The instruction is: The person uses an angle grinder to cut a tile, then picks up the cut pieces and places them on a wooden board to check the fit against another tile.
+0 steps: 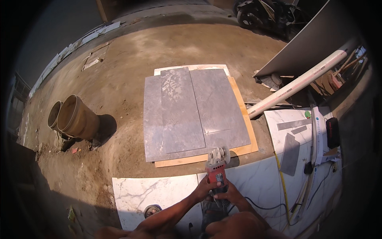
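Both my hands grip a red angle grinder (217,170) near the lower middle of the view. My left hand (204,188) wraps its body from the left, my right hand (232,194) holds it from the right. The grinder's grey head (218,154) rests at the near edge of a large grey tile (217,107). That tile lies on a wooden board (243,148). A narrower grey tile strip (178,113) lies on top of the grey tiles, to the left. A black cord (262,207) runs off to the right.
White marble tiles (143,195) lie under my arms and to the right (278,119), with grey offcuts (289,153) and a yellow tape (283,187). Two brown buckets (75,117) lie on the dirt at left. A white pipe (298,81) and a leaning board (314,44) stand at right.
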A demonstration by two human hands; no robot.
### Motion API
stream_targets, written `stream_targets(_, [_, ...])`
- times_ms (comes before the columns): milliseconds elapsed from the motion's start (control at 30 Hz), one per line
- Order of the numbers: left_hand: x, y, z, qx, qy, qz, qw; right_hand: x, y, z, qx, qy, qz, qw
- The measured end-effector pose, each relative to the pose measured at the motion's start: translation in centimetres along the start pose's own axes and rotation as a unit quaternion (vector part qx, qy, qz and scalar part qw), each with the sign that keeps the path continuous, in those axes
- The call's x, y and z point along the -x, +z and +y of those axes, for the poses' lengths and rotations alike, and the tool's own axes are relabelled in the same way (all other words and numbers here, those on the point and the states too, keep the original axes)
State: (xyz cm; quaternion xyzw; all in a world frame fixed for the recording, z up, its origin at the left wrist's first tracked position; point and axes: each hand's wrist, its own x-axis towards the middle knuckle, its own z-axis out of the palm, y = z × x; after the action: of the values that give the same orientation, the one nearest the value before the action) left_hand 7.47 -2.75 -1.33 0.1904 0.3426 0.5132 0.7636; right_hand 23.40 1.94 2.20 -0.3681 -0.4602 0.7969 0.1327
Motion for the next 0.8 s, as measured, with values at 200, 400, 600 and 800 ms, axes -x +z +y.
stream_targets(200, [0.1,0.2,1.2,-0.053,0.002,0.0,0.999,0.0,0.1,-1.0,-0.043,0.002,-0.028,0.999])
stream_targets(400, [0.1,0.7,2.0,-0.12,0.043,-0.002,0.992,-0.3,-0.4,0.0,-0.097,0.026,-0.025,0.995])
stream_targets(600, [-0.6,0.0,2.0,-0.013,0.035,-0.02,0.999,-0.2,0.1,-0.2,-0.179,0.045,-0.026,0.982])
stream_targets(800, [-0.9,0.0,1.9,0.125,0.018,-0.065,0.99,-0.4,0.6,-0.5,-0.163,0.02,-0.063,0.984])
